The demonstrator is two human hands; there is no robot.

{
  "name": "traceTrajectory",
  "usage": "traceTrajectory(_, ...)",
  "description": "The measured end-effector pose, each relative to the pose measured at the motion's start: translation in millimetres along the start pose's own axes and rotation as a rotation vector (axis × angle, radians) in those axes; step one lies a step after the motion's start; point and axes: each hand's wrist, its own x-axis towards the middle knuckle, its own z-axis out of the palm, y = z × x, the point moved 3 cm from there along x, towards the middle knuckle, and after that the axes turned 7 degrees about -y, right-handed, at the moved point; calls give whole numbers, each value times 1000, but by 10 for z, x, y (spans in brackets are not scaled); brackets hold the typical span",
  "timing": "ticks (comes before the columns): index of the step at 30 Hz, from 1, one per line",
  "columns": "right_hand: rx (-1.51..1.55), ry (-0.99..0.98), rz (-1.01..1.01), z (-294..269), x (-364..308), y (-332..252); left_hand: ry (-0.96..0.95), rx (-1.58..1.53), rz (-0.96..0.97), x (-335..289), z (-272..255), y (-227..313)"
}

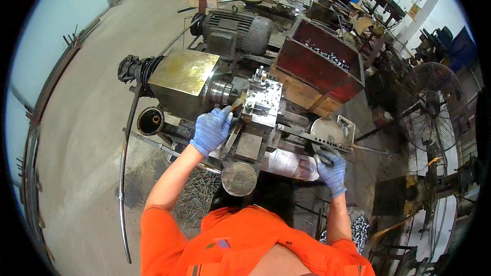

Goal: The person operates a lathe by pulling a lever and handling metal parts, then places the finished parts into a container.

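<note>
My left hand [211,130], in a blue knit glove, reaches to the front of the lathe's spindle [221,92]. Its fingers are closed near a small yellowish-brown piece [239,102] beside the metal tool block [266,103]; whether they grip it is hard to see. My right hand [331,171], gloved alike, is curled just below the far end of a perforated flat bar [314,138]. Dark grey shows at its fingers, and what they hold, if anything, I cannot make out. A round metal disc [239,179] stands at the machine's near side.
Behind the tool block, a dark red bin [322,61] holds small metal parts. An electric motor [238,30] sits at the back, with a brass-coloured cover plate [184,71] nearer. A fan [432,105] stands right. Metal rods [197,197] lie on the floor; a long bar [123,189] slants down at left.
</note>
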Motion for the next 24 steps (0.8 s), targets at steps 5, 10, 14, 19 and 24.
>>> traceTrajectory(5, 19, 59, -32, -34, -85, 57, -71, 87, -45, -63, -231, 10)
traceTrajectory(10, 55, 48, 172, -60, -225, 245, 222, 89, 40, 21, -853, 81)
traceTrajectory(14, -131, 101, 228, -270, -416, 439, 294, 192, -58, 137, -876, -357)
traceTrajectory(19, -355, 345, 388, -766, -877, 1042, -233, 120, -442, 179, -820, -489)
traceTrajectory(24, -175, 495, 909, -1462, -1709, 1683, 305, -220, -560, -171, -1144, -297)
